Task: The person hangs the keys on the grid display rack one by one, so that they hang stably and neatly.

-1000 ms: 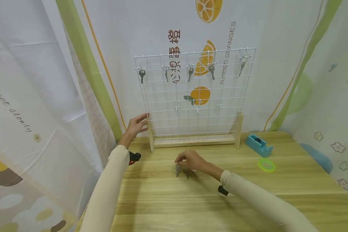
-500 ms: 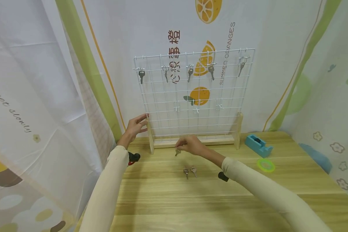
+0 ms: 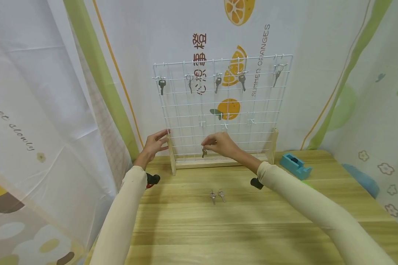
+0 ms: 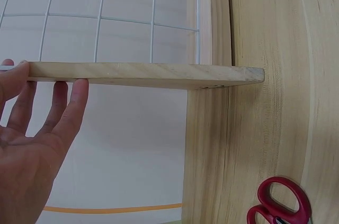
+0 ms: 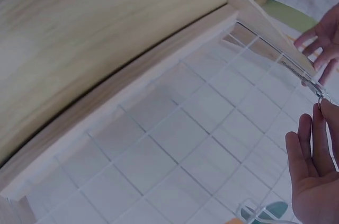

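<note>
My left hand (image 3: pixel 154 144) grips the upper end of the left wooden side post (image 4: pixel 132 71) of a white wire grid rack (image 3: pixel 223 101). In the left wrist view, its thumb is at the post's end, and other fingers touch the outer face. In front of the lower grid, my right hand (image 3: pixel 221 143) pinches a key (image 3: pixel 204 152) by its ring, and the key hangs down. Also visible in the right wrist view is the ring (image 5: pixel 323 98) at the fingertips. Several keys hang from the upper row of hooks, among them a dark-headed key (image 3: pixel 162 85).
Two keys, a left one (image 3: pixel 213 197) and a right one (image 3: pixel 221 195), lie on the wooden table (image 3: pixel 185 228). Lower hooks (image 3: pixel 224 126) on the grid carry no keys. A blue tape dispenser (image 3: pixel 296 165) stands right of the rack. Red-handled scissors (image 4: pixel 280 203) lie at the left.
My right hand has picked a key up off the table and raised it to the lower grid, leaving two keys there. The left hand has stayed on the post.
</note>
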`<state>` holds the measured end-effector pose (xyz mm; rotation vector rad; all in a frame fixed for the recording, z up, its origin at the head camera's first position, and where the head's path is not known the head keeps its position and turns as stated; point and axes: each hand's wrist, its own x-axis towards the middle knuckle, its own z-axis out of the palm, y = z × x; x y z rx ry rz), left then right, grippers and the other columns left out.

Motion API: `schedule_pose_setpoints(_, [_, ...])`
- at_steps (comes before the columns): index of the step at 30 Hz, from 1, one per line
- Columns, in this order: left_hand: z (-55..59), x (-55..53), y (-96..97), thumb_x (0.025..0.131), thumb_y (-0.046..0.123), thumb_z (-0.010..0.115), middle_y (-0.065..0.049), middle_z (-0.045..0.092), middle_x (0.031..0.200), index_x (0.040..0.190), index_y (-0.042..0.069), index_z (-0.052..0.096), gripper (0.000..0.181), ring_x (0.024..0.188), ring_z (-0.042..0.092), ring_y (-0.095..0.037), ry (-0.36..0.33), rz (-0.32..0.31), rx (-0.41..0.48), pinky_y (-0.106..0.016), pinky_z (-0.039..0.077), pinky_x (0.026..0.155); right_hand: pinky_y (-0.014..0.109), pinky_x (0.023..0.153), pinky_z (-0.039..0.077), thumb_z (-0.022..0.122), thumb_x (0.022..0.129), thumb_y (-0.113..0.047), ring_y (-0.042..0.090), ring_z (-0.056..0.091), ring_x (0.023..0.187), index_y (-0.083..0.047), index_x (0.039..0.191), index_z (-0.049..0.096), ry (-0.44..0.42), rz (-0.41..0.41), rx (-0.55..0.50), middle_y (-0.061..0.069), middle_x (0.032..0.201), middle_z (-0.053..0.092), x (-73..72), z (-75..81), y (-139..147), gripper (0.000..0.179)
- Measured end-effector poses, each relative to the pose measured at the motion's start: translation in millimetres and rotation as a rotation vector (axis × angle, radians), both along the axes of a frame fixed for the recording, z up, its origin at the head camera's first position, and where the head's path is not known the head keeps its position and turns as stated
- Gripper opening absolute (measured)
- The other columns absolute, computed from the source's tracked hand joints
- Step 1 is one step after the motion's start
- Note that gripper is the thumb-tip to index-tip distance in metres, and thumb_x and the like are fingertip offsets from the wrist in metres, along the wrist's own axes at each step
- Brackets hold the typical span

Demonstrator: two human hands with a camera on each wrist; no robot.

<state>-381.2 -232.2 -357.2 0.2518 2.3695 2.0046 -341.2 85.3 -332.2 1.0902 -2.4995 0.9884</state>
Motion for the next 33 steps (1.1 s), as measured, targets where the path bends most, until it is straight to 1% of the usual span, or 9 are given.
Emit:
schedule_pose_setpoints(7, [-0.8,1.9,0.2,0.110,0.008,0.052,-0.009,0.034,0.167,0.160,0.012,0.042,0.052,0.150,0.039,-0.032,-0.006,0.011,-0.004,-0.047,0.052,0.110,0.034,0.084,0.065,0.077,0.094,-0.004,0.026,0.077,0.091,0.000,0.103,0.080,0.033,-0.053,-0.077,0.012,0.099,0.080,-6.9,20.9,-2,0.010])
schedule_pose_setpoints(12, [-1.6,2.3,-0.7,0.110,0.008,0.051,-0.009,0.034,0.167,0.160,0.012,0.042,0.051,0.149,0.039,-0.032,-0.001,0.011,-0.012,-0.047,0.053,0.109,0.035,0.086,0.065,0.078,0.094,-0.005,0.025,0.077,0.091,0.000,0.103,0.080,0.058,-0.098,-0.113,0.012,0.100,0.079,-9.6,31.2,-4,0.011])
schedule_pose_setpoints(17, [-1.1,1.4,-0.3,0.110,0.008,0.051,-0.009,0.034,0.167,0.160,0.011,0.041,0.051,0.150,0.038,-0.033,0.007,0.011,-0.015,-0.047,0.052,0.110,0.035,0.086,0.064,0.078,0.094,-0.007,0.024,0.076,0.091,-0.001,0.104,0.079,0.060,-0.151,-0.131,0.011,0.100,0.080,-12.0,39.2,-5,0.011])
schedule_pose_setpoints(25, [-0.8,2.9,-0.9,0.110,0.008,0.052,-0.010,0.034,0.167,0.160,0.011,0.041,0.052,0.149,0.039,-0.033,0.005,0.012,-0.017,-0.046,0.054,0.108,0.034,0.085,0.064,0.077,0.095,-0.007,0.024,0.076,0.092,-0.001,0.105,0.079,0.059,-0.177,-0.137,0.011,0.101,0.079,-17.1,42.8,-9,0.012])
schedule_pose_setpoints(33, [-1.1,2.5,0.3,0.110,0.008,0.052,-0.010,0.034,0.167,0.161,0.012,0.041,0.052,0.149,0.039,-0.033,0.011,0.015,-0.022,-0.046,0.053,0.108,0.038,0.085,0.064,0.076,0.096,-0.009,0.025,0.076,0.093,-0.001,0.107,0.079,0.053,-0.219,-0.103,0.011,0.102,0.079,-25.4,42.5,-11,0.013])
